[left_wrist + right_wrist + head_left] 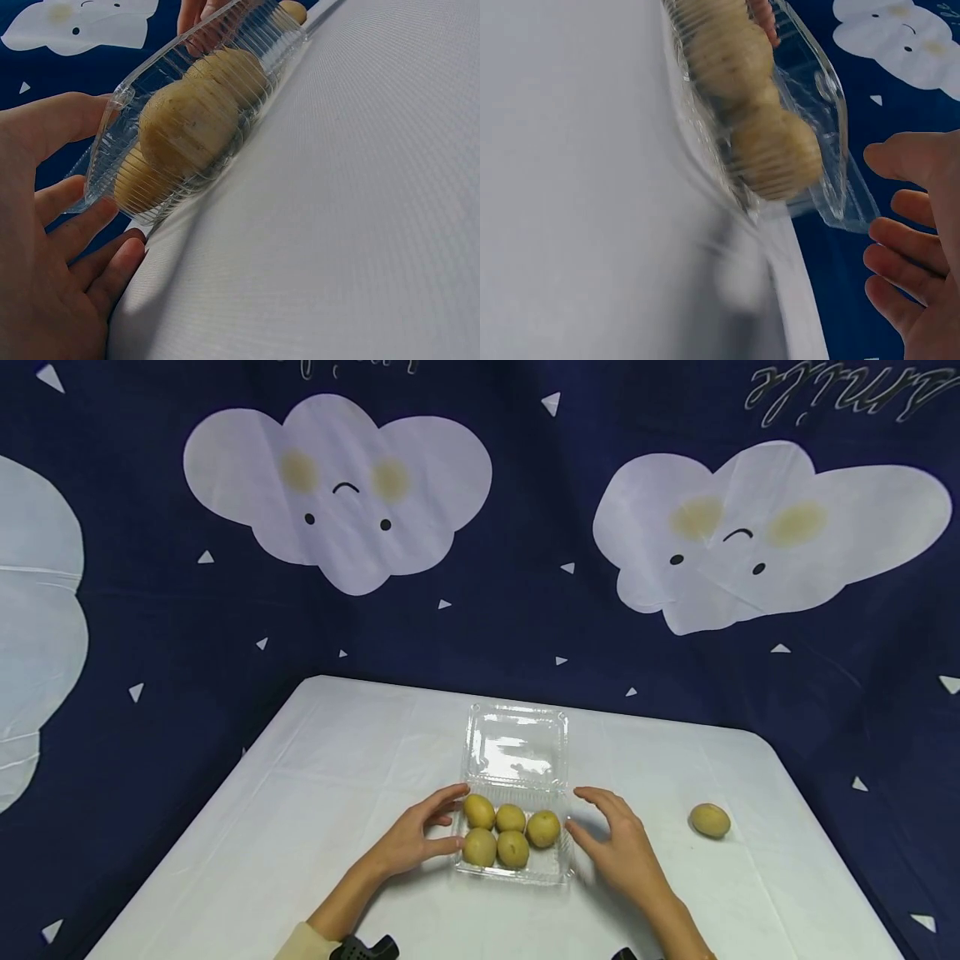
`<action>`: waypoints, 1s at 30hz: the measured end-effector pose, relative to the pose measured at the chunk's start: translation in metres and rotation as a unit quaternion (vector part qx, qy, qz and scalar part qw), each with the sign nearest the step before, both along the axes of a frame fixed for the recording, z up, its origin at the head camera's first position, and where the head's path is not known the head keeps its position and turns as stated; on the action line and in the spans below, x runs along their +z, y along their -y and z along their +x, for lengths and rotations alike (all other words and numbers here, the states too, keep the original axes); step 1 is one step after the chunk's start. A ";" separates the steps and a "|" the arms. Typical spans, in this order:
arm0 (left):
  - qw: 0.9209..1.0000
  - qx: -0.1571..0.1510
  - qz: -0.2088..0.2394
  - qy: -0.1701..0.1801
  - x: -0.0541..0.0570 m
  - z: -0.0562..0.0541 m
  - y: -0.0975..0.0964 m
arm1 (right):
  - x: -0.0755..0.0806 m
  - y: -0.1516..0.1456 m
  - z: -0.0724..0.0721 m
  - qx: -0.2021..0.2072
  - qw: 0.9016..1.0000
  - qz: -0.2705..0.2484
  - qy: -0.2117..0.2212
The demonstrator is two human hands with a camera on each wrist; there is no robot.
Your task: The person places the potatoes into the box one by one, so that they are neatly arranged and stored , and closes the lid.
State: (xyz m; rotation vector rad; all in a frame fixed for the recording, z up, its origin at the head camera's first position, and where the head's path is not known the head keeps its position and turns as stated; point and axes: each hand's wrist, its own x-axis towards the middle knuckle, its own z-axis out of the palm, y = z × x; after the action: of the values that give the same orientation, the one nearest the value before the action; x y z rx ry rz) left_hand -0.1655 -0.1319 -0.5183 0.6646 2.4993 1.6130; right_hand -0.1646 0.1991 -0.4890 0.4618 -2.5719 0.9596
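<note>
A clear plastic clamshell box (553, 866) lies on the table, its lid (517, 747) folded back away from me. Inside are several yellowish potatoes (513, 849) in two rows, with a gap at the near right corner. My left hand (412, 837) is at the box's left side; in the left wrist view its thumb (79, 120) and fingertips touch the plastic. Beside the right wall, my right hand (621, 847) holds nothing, and the right wrist view shows its spread fingers (907, 244) apart from the box. A single potato (709, 820) lies loose further right.
White cloth covers the table (337, 760). Behind it hangs a dark blue backdrop (517, 635) with pale clouds and small triangles. Dark devices (365, 948) are strapped at the wrists.
</note>
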 end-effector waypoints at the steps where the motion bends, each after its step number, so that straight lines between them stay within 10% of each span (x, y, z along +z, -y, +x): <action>1: 1.000 0.000 0.000 0.000 0.000 0.000 0.000 | 0.000 -0.002 0.000 -0.004 1.000 -0.001 0.001; 30: 1.000 -0.012 0.001 -0.011 -0.001 -0.001 0.000 | 0.002 -0.067 -0.001 -0.038 0.996 -0.083 -0.002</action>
State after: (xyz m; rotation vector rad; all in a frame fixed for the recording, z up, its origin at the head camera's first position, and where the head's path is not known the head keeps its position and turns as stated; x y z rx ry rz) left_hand -0.1662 -0.1322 -0.5197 0.7134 2.4958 1.6104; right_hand -0.1659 0.2660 -0.4872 0.3185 -2.4610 1.1325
